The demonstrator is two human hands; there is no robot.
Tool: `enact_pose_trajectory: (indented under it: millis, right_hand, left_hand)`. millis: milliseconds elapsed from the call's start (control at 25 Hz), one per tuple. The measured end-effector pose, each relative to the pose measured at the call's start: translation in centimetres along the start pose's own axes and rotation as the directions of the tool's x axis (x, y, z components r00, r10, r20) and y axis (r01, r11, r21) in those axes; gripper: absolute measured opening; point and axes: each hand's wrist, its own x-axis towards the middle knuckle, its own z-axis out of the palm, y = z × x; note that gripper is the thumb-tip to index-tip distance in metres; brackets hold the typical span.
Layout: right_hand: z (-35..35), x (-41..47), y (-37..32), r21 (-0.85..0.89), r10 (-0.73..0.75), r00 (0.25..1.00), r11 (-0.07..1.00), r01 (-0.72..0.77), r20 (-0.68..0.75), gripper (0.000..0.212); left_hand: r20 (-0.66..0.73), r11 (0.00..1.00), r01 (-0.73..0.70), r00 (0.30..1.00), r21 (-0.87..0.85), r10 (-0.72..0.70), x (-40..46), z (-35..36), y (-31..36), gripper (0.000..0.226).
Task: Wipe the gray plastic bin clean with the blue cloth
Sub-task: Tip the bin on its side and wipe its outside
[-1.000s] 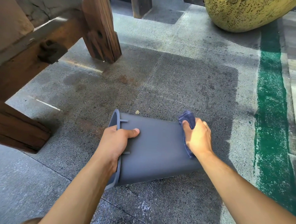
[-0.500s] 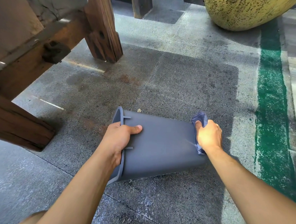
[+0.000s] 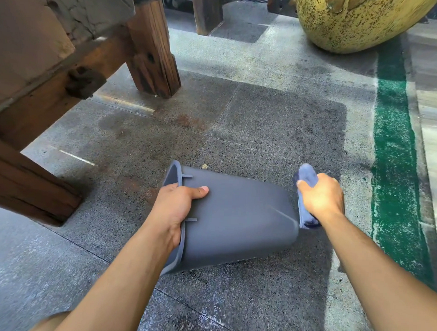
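The gray plastic bin point(image 3: 237, 222) lies on its side on the speckled concrete floor point(image 3: 252, 131), long axis left-right. Left hand point(image 3: 177, 208) grips the rim; right hand point(image 3: 320, 198) clutches the crumpled blue cloth point(image 3: 306, 176) at the base end, so right's nearer.

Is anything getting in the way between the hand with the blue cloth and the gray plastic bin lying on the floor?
Nothing visible does. The right hand grips the blue cloth right at the base end of the gray plastic bin, which lies on its side on the speckled stone floor. The left hand holds the bin's rim at the opposite end.
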Motion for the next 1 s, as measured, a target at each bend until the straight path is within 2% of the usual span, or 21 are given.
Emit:
enact_pose_trajectory:
  millis: [120, 240, 440, 520, 640, 760, 880, 1000]
  right_hand:
    - [-1.4, -0.1, -2.1, 0.117, -0.05, 0.998, 0.992, 0.056, -0.05, 0.035]
    - [-2.7, -0.5, -3.2, 0.247, -0.01, 0.996, 0.968, 0.033, -0.091, 0.034]
    - [-4.6, -0.4, -3.1, 0.334, 0.039, 0.991, 0.942, 0.006, -0.129, 0.031]
    - [-4.9, -0.4, -3.1, 0.359, 0.049, 0.991, 0.933, -0.002, -0.122, 0.031]
    - [-4.8, -0.5, -3.3, 0.377, 0.026, 0.993, 0.926, 0.02, -0.115, 0.032]
    - [-4.5, -1.3, -3.9, 0.353, 0.004, 0.995, 0.935, 0.033, -0.102, 0.04]
    - [-4.1, -1.5, -4.3, 0.351, -0.036, 0.996, 0.934, 0.065, -0.087, 0.034]
    - [-3.9, -1.8, -4.4, 0.349, -0.062, 0.995, 0.933, 0.088, -0.083, 0.027]
  left_hand:
    - [0.029, 1.0, 0.003, 1.0, -0.011, -0.003, 0.0, 0.6, -0.3, 0.021]
    - [0.052, 1.0, -0.01, 0.999, 0.011, 0.009, -0.2, 0.9, -0.3, 0.019]
    - [0.038, 0.998, -0.019, 0.999, 0.058, 0.017, -0.3, 0.3, 0.2, 0.012]
    - [0.038, 1.0, -0.01, 0.999, 0.016, 0.01, -0.2, -0.1, 0.6, 0.011]
    - [0.139, 0.993, 0.016, 0.99, -0.115, 0.001, -0.5, -0.3, 1.3, 0.035]
    - [0.13, 0.988, 0.131, 0.984, -0.084, -0.12, -0.6, 0.4, 0.8, 0.075]
    - [0.094, 0.981, 0.183, 0.98, -0.066, -0.176, -0.8, 1.2, 0.1, 0.073]
    - [0.134, 0.978, 0.19, 0.975, -0.089, -0.177, -1.3, 1.6, 0.0, 0.064]
